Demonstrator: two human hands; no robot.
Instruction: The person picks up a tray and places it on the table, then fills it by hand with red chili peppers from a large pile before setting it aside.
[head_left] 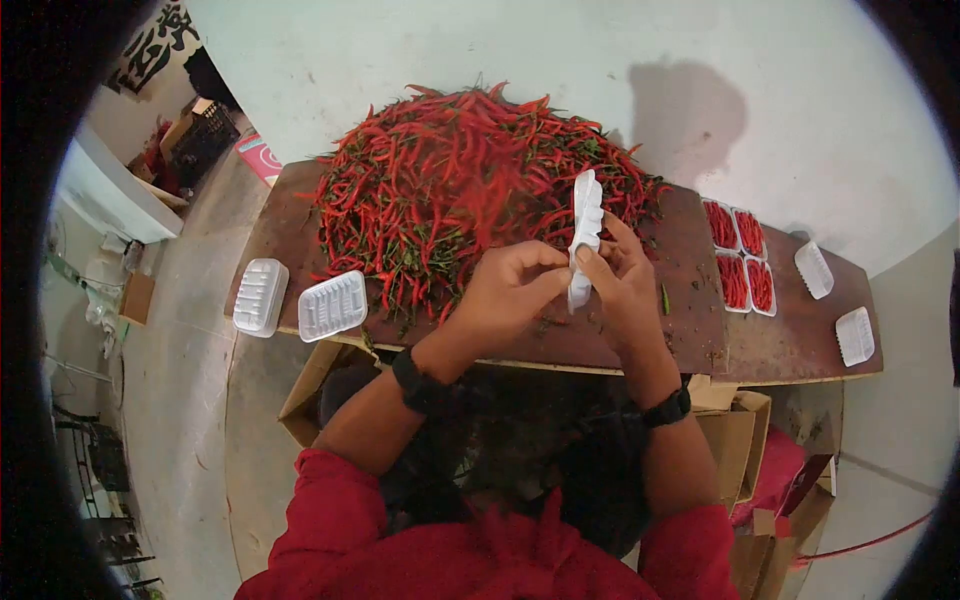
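Observation:
A white plastic tray (585,215) stands on edge between my two hands, in front of a large heap of red chilies (430,190). My left hand (515,295) pinches the tray's near edge from the left side. On the other side, my right hand (625,290) grips the same tray with thumb and fingers. Both hands are above the front part of the brown table (690,320). A green chili (665,299) lies on the table just right of my right hand.
White trays (261,297) and a further empty tray (333,305) sit at the table's left edge. Several trays filled with red chilies (734,282) stand at the right, beside two empty trays (814,270). Cardboard boxes (725,440) are below the table.

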